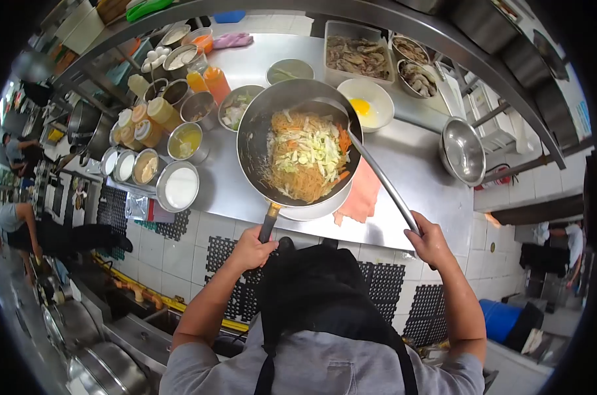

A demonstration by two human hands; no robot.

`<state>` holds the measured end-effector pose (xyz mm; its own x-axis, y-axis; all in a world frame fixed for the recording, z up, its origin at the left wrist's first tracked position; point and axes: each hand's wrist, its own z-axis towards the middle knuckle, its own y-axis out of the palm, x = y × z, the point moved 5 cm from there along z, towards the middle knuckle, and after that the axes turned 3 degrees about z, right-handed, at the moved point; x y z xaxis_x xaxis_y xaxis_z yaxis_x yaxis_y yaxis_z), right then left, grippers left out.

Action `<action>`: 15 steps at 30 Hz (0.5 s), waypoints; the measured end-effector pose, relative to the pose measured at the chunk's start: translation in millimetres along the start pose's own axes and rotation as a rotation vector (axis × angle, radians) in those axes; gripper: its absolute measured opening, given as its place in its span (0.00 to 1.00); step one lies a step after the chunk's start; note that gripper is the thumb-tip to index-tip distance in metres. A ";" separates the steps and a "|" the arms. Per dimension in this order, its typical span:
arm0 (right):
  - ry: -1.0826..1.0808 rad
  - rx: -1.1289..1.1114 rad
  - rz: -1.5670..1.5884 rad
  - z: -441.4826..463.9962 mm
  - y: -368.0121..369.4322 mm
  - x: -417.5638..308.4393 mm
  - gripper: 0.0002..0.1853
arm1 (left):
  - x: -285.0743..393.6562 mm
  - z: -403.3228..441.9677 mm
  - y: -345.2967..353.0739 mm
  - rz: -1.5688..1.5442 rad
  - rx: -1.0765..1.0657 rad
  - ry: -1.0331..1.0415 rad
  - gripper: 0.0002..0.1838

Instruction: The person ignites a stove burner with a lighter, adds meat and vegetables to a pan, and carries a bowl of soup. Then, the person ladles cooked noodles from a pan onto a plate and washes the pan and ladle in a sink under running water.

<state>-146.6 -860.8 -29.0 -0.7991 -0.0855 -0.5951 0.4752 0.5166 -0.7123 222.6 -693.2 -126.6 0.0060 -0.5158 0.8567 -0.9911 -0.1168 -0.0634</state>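
Note:
My left hand (251,249) is closed round the black handle of a wok (256,105), held level above the steel counter. Noodles (302,189) lie in the wok, with chopped cabbage (311,153) on top and carrot strips (344,140) at the right side. In my right hand (431,241) is the end of a long metal ladle (385,181), whose head rests inside the wok by its right wall. Part of a white plate (318,209) shows beneath the wok. Beside it, an orange cloth (364,194) lies on the counter.
Sauce bottles (163,113) and tins of powder (180,186) stand at the left. Behind the wok are an egg bowl (372,105) and a meat tub (358,56). A steel bowl (463,151) sits right. An overhead shelf (390,16) crosses above; people (25,224) stand far left.

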 end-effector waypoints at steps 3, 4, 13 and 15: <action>-0.077 -0.047 0.042 21.9 -7.6 4.6 0.24 | -5.2 0.0 7.4 0.045 0.078 -0.012 0.10; -0.088 -0.051 0.085 26.4 -5.8 9.2 0.23 | -14.1 1.1 9.9 0.036 0.087 -0.020 0.10; -0.018 -0.193 -0.001 20.4 -11.9 3.3 0.25 | -31.4 21.9 3.5 0.319 0.306 0.266 0.10; -0.011 -0.196 -0.008 16.6 -13.5 0.8 0.25 | -33.6 26.0 -0.4 0.367 0.315 0.283 0.10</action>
<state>-147.5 -881.9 -26.0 -0.7982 -0.0987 -0.5942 0.3871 0.6717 -0.6316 226.2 -697.9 -168.7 -0.4114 -0.3273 0.8506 -0.8333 -0.2430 -0.4965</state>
